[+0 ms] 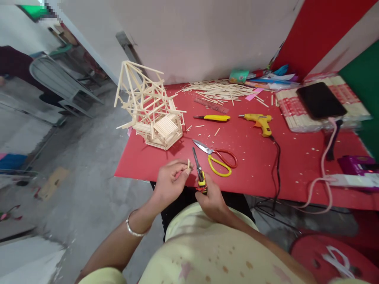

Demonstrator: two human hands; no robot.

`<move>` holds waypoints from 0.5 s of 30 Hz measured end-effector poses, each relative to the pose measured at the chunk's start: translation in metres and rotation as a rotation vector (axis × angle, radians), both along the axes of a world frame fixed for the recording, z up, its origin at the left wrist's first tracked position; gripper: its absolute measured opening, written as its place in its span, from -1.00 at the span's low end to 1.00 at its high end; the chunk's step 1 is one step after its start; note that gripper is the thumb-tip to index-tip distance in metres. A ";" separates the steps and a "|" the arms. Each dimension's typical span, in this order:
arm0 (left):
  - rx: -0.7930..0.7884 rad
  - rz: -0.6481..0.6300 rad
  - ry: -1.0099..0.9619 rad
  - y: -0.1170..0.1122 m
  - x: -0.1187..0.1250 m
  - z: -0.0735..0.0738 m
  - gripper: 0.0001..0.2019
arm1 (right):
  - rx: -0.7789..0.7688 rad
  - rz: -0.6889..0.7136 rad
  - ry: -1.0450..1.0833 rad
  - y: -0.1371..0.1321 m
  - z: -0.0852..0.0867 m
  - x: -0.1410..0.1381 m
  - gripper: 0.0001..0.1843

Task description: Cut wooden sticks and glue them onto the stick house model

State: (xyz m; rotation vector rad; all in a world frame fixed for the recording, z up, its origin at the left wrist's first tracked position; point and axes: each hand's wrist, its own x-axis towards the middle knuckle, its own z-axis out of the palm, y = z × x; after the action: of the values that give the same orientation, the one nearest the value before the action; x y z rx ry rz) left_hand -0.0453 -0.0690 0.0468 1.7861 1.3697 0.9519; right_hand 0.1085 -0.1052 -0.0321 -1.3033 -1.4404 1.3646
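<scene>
Between its thumb and fingertips, my left hand [169, 182] pinches a short wooden stick [188, 163] near the table's front edge. Just to the right, my right hand [213, 199] is wrapped round the yellow-and-black handles of a hand cutter [201, 179], its narrow dark blade pointing away from me. The cutter's tip is close to the stick but apart from it. Beyond my left hand stands a house-like model made of wooden sticks [166, 128], with an open frame on top. Scissors [217, 154] with one red and one yellow handle lie right of the cutter.
On the red table [248, 177] lie a yellow utility knife [216, 118], a yellow glue gun [260, 121] with a black cord, a ruler [211, 105] and a heap of loose sticks [219, 90]. Bagged sticks [291, 110] carry a tablet [321, 100]. A power strip [349, 180] sits right.
</scene>
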 end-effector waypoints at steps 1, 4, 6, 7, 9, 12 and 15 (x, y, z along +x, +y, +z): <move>-0.003 0.017 -0.013 0.001 -0.001 -0.002 -0.84 | -0.012 0.027 0.044 0.002 0.001 0.002 -0.54; -0.022 0.065 -0.074 0.003 -0.004 -0.007 -0.85 | -0.027 0.101 0.082 0.014 0.010 0.020 -0.43; -0.061 0.111 -0.159 0.004 -0.006 -0.013 -0.84 | 0.076 0.080 -0.132 0.031 0.018 0.042 -0.38; -0.085 0.142 -0.214 0.004 -0.007 -0.016 -0.84 | 0.154 0.042 -0.323 0.041 0.021 0.056 -0.35; -0.124 0.213 -0.344 0.004 -0.009 -0.022 -0.86 | 0.233 -0.095 -0.775 0.064 0.024 0.083 -0.32; -0.147 0.298 -0.498 0.005 -0.009 -0.029 -0.88 | 0.167 -0.227 -1.189 0.093 0.016 0.115 -0.28; -0.179 0.308 -0.561 0.008 -0.007 -0.031 -0.84 | 0.090 -0.214 -1.243 0.104 0.008 0.126 -0.26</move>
State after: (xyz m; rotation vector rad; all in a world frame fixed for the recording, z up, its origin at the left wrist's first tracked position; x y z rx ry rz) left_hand -0.0527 -0.0612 0.0158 1.0743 1.3211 1.3230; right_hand 0.2349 -0.0011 -0.0244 -2.3173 -1.9577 0.2225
